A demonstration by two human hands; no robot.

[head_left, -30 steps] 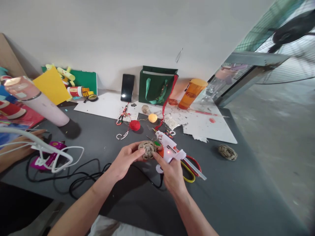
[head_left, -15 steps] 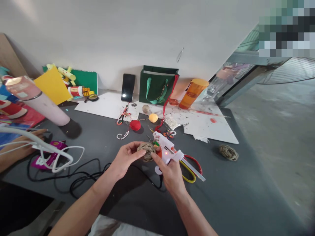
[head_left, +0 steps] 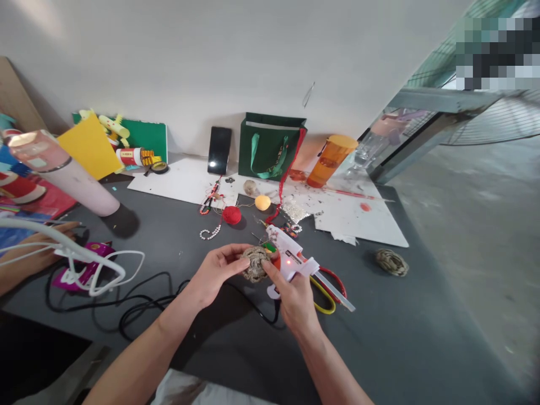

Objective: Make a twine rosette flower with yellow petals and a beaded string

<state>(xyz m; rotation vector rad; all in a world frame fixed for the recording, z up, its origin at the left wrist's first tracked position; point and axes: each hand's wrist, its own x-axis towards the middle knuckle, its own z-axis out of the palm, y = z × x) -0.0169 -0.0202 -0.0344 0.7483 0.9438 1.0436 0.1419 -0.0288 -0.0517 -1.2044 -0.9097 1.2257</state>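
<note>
Between my two hands is a round coil of brown twine (head_left: 255,264), wound like a rosette. My left hand (head_left: 218,274) pinches its left side, thumb on top and fingers behind. My right hand (head_left: 295,298) presses its thumb against the coil's right side. The same hand also has a white hot glue gun (head_left: 291,250) in it, with a red light lit, an orange part near the grip and a glue stick (head_left: 337,292) out of the back. How its fingers wrap the grip is mostly hidden. Scissors with red and yellow handles (head_left: 324,301) lie partly beneath the gun.
Another twine coil (head_left: 392,262) lies at the right. Behind are a red ball (head_left: 232,215), a yellow ball (head_left: 262,202), beads (head_left: 210,232), a phone (head_left: 219,150), a green bag (head_left: 270,149) and an orange bottle (head_left: 331,161). Black cable (head_left: 156,304) and another person's hand (head_left: 42,247) are left.
The twine coil has tilted so its round face shows more, and shifted slightly right and down. The glue gun has moved a little to the right with my right hand.
</note>
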